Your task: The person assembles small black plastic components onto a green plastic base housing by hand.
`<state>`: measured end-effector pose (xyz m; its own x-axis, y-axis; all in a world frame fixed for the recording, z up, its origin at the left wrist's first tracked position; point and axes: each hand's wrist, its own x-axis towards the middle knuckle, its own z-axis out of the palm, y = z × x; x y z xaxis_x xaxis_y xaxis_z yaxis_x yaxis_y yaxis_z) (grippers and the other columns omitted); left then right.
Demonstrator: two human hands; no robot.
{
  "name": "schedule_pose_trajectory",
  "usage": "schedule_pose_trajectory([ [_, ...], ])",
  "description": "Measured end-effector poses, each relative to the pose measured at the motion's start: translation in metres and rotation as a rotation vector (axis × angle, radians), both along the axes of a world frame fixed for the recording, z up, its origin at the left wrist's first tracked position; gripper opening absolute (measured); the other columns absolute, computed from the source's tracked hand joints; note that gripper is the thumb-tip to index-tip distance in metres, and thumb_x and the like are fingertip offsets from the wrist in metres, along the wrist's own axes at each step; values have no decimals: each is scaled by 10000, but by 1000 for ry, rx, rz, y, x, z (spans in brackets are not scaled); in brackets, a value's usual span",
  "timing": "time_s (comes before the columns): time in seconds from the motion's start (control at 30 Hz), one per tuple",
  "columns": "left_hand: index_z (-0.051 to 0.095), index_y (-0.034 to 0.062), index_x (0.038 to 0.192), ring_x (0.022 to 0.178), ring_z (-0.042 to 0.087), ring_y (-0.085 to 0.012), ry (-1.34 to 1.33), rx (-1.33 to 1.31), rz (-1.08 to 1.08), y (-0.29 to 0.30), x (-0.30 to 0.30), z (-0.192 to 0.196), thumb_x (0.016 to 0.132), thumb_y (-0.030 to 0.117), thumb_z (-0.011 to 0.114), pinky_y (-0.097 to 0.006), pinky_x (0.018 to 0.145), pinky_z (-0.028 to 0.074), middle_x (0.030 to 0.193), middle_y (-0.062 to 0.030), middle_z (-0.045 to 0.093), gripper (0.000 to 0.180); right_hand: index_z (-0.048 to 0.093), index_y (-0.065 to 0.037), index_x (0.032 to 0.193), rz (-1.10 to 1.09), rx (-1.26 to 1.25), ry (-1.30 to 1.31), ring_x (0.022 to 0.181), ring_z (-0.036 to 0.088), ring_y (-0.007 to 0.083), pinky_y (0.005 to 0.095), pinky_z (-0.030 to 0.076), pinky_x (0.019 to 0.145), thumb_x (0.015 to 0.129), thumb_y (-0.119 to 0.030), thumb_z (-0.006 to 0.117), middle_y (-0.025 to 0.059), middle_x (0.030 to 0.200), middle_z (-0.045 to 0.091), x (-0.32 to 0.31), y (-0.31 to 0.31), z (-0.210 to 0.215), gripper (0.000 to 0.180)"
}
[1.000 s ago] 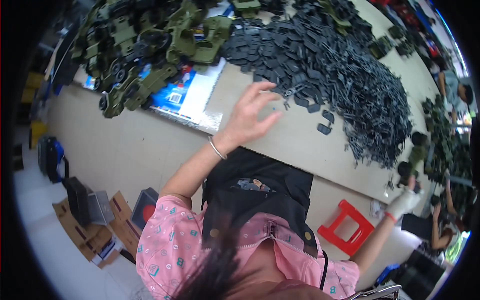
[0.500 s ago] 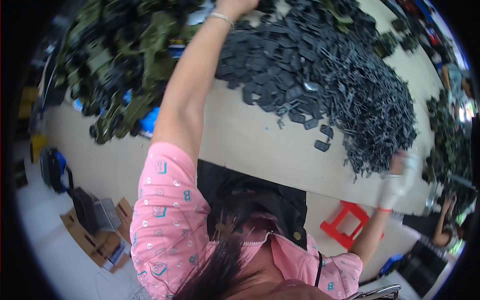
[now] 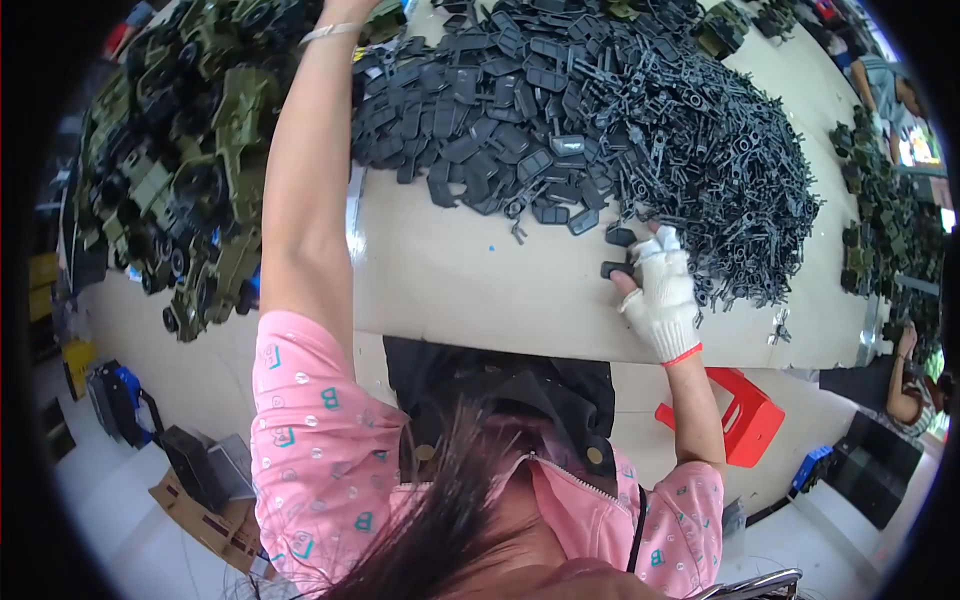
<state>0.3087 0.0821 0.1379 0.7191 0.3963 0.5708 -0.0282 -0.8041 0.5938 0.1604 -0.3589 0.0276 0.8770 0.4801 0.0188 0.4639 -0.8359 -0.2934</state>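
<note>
Manual work at a table (image 3: 480, 280), head view
Table beneath the right fingers (image 3: 667, 242); pile (image 3: 600, 130) beyond them; green vehicles (image 3: 240, 120) well to their left; left hand (image 3: 350, 9) cut by the upper edge, its finger spread impossible to tell; gloved right hand (image 3: 665, 297), thumb (image 3: 624, 285) parted from the fingers; dark part (image 3: 613, 269) at the thumb tip, grip unclear

The right hand (image 3: 662, 295) (a blur half a second ago) is now away from the table's (image 3: 480, 285) right end: the pile's (image 3: 735, 190) near edge lies at its fingertips, a dark piece (image 3: 612, 270) beside its thumb. The left hand (image 3: 352, 9), earlier short of the pile, now reaches the view's top edge.
</note>
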Motion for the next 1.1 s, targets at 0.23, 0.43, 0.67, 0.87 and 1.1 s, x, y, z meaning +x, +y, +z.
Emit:
schedule_pose_trajectory([
  [0.23,633,63,1242,1268,596,-323,195,205,-637,-14,-212,8,675,64,880,-406,1089,466,1424,-133,604,618,632,-35,1266,173,-47,113,1258,559,423,479,479,1048,798,-264,848,214,1303,633,18,-5,5,565],
  [0.43,614,75,1293,1433,436,-378,444,232,-974,-34,-244,-52,661,14,816,-450,1199,371,1587,-142,437,667,660,26,1130,339,-27,249,950,689,356,398,537,860,849,-194,814,192,1010,710,28,-28,-1,389],
  [0.67,531,73,1492,1500,348,-401,357,-26,-608,-55,-270,-97,885,102,765,-464,1234,341,1651,-183,309,651,656,24,1210,-38,946,950,922,675,174,318,570,811,985,-223,726,69,1069,685,3,4,-7,341],
  [0.87,567,35,1449,1369,528,-352,261,-408,-658,-74,-273,-133,846,313,859,-426,1124,470,1466,-157,512,726,701,-20,1182,150,1001,779,814,556,89,246,446,702,991,-259,710,-12,927,639,23,102,-11,306],
  [1.1,597,-1,1398,1307,598,-344,266,-290,-512,-80,-286,-129,805,222,869,-427,1121,471,1399,-186,617,689,736,-39,1120,266,760,749,791,573,83,263,470,711,964,-250,730,-1,926,675,20,144,0,263],
])
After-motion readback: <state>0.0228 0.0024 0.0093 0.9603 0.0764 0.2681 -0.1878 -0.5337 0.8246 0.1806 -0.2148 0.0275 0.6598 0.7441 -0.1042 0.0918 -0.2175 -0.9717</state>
